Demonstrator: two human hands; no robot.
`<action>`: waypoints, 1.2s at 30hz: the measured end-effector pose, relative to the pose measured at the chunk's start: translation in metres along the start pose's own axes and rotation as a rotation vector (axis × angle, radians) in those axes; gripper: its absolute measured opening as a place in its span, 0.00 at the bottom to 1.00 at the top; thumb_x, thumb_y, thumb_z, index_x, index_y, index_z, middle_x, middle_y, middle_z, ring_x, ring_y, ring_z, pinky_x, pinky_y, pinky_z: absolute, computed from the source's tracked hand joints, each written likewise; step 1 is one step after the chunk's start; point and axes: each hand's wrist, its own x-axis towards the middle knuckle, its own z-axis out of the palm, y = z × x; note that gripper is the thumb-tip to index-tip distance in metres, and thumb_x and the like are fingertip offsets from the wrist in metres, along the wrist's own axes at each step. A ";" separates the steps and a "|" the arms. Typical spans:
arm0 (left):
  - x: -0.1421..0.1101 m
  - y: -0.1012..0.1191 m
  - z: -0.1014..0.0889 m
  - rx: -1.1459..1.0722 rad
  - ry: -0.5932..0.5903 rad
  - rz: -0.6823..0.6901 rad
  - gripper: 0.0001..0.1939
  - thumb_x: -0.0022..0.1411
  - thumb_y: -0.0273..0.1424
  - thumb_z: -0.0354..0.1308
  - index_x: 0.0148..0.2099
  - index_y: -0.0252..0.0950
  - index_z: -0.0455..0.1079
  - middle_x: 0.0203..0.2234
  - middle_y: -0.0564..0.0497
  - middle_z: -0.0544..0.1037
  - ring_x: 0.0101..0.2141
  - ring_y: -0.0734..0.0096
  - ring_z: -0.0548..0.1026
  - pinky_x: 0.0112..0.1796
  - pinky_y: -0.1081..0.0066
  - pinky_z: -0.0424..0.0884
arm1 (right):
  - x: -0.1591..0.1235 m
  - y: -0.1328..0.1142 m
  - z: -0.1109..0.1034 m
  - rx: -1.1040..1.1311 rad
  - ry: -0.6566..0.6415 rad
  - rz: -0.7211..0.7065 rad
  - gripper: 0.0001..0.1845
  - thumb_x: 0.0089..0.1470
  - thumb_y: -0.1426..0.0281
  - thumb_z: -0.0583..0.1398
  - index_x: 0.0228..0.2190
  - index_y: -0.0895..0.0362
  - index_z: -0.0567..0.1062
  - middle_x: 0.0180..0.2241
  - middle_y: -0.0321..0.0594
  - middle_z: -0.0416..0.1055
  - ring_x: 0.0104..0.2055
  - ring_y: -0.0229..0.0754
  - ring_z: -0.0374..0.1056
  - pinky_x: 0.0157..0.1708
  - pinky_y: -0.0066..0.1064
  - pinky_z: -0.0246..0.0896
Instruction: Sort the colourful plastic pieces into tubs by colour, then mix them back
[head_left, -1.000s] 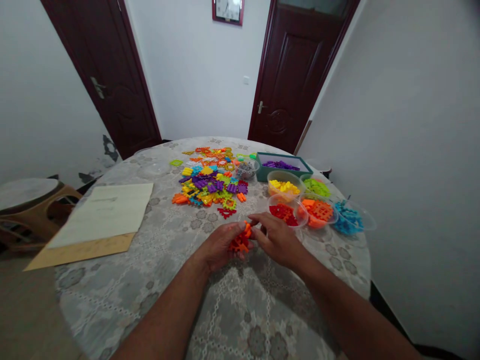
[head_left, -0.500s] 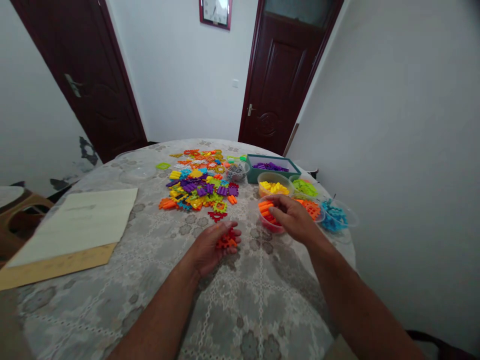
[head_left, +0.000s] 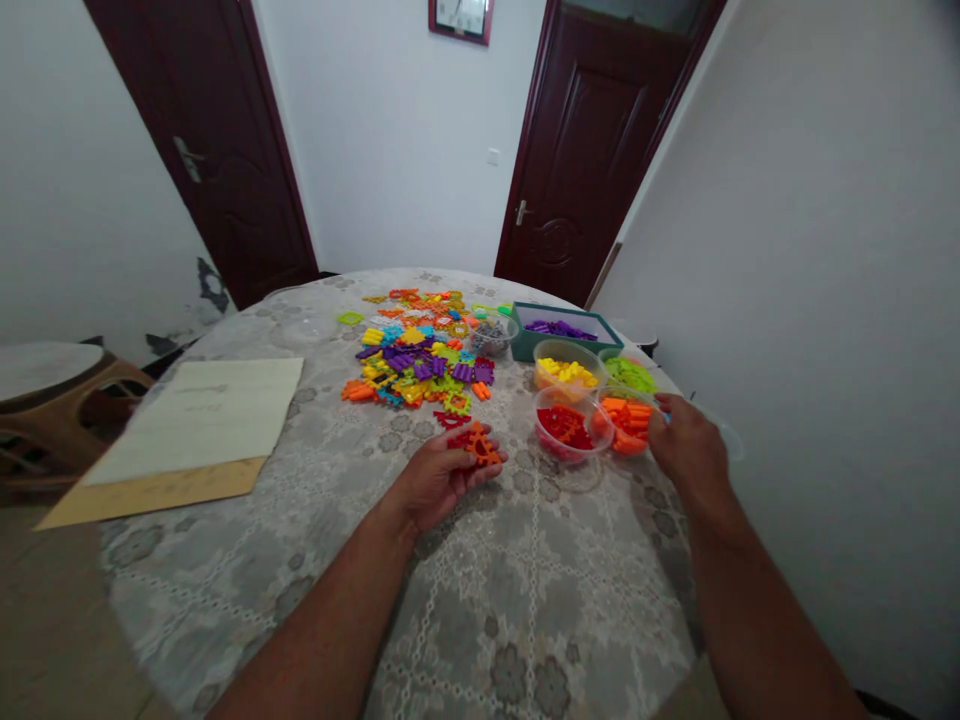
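Observation:
My left hand [head_left: 442,482] is over the table, palm up, with its fingers curled around orange gear-edged building pieces [head_left: 480,446]. A red piece shows behind them. My right hand [head_left: 691,445] is at the right rim of a clear bowl of orange pieces [head_left: 624,425]. Its thumb and fingers are drawn together, and whatever they may hold is hidden. Left of that bowl stands a clear bowl of red pieces [head_left: 564,428]. Beyond my left hand lies a mixed pile of coloured pieces [head_left: 420,365], with a red piece [head_left: 450,420] at its near edge.
Farther back stand a bowl of yellow pieces [head_left: 566,372], a bowl of green pieces [head_left: 630,376], a bowl of grey pieces [head_left: 492,336] and a green box [head_left: 525,345] with purple pieces. Paper sheets [head_left: 202,415] lie at the left. A stool [head_left: 75,420] stands beside the table.
My right hand has moved right, from above the red bowl to the orange bowl's far side. The orange sticks it held now lie in the orange bowl. The view has shifted slightly.

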 end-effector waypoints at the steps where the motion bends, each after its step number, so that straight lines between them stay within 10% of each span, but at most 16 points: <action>1: 0.000 0.000 0.000 0.000 -0.001 -0.005 0.26 0.54 0.13 0.60 0.56 0.27 0.72 0.45 0.34 0.83 0.45 0.57 0.85 0.47 0.66 0.83 | -0.003 -0.007 -0.001 0.019 0.038 -0.045 0.24 0.63 0.67 0.53 0.54 0.61 0.79 0.49 0.56 0.80 0.50 0.56 0.76 0.54 0.47 0.69; 4: 0.001 -0.001 -0.001 0.008 -0.003 -0.014 0.23 0.56 0.15 0.63 0.54 0.27 0.74 0.45 0.35 0.83 0.44 0.59 0.85 0.48 0.67 0.82 | -0.016 -0.043 -0.008 0.220 0.013 -0.194 0.21 0.65 0.66 0.53 0.50 0.59 0.80 0.50 0.55 0.79 0.52 0.55 0.75 0.56 0.48 0.68; 10: 0.000 -0.004 -0.001 0.078 -0.056 -0.023 0.23 0.57 0.19 0.69 0.55 0.31 0.75 0.48 0.36 0.83 0.42 0.61 0.85 0.43 0.67 0.83 | -0.053 -0.131 -0.021 0.628 -0.428 -0.400 0.19 0.66 0.64 0.58 0.55 0.53 0.77 0.49 0.46 0.80 0.41 0.46 0.75 0.45 0.40 0.70; 16: -0.001 -0.006 -0.006 0.191 -0.148 -0.062 0.23 0.54 0.21 0.74 0.53 0.32 0.77 0.46 0.39 0.83 0.38 0.65 0.84 0.39 0.69 0.83 | -0.067 -0.165 -0.015 0.749 -0.582 -0.453 0.10 0.65 0.70 0.60 0.46 0.54 0.79 0.39 0.40 0.79 0.39 0.42 0.73 0.42 0.34 0.66; 21: 0.000 -0.006 -0.005 0.229 -0.084 -0.068 0.21 0.56 0.26 0.74 0.51 0.32 0.76 0.42 0.39 0.84 0.36 0.62 0.85 0.37 0.67 0.83 | -0.060 -0.156 -0.020 0.827 -0.720 -0.343 0.05 0.64 0.68 0.61 0.37 0.55 0.78 0.31 0.34 0.75 0.33 0.38 0.70 0.34 0.29 0.60; 28: 0.001 0.000 -0.001 0.192 0.009 -0.075 0.16 0.64 0.26 0.65 0.53 0.34 0.71 0.38 0.38 0.85 0.38 0.56 0.86 0.35 0.65 0.84 | -0.043 -0.115 -0.034 0.795 -0.592 -0.254 0.10 0.64 0.61 0.61 0.37 0.55 0.78 0.34 0.36 0.76 0.34 0.39 0.69 0.35 0.31 0.62; 36: 0.003 0.001 -0.003 0.134 0.044 -0.050 0.11 0.64 0.24 0.56 0.49 0.34 0.68 0.36 0.37 0.85 0.37 0.52 0.87 0.33 0.63 0.84 | -0.001 -0.027 -0.018 0.645 -0.042 0.122 0.19 0.60 0.56 0.61 0.44 0.57 0.80 0.38 0.43 0.81 0.37 0.46 0.74 0.39 0.35 0.67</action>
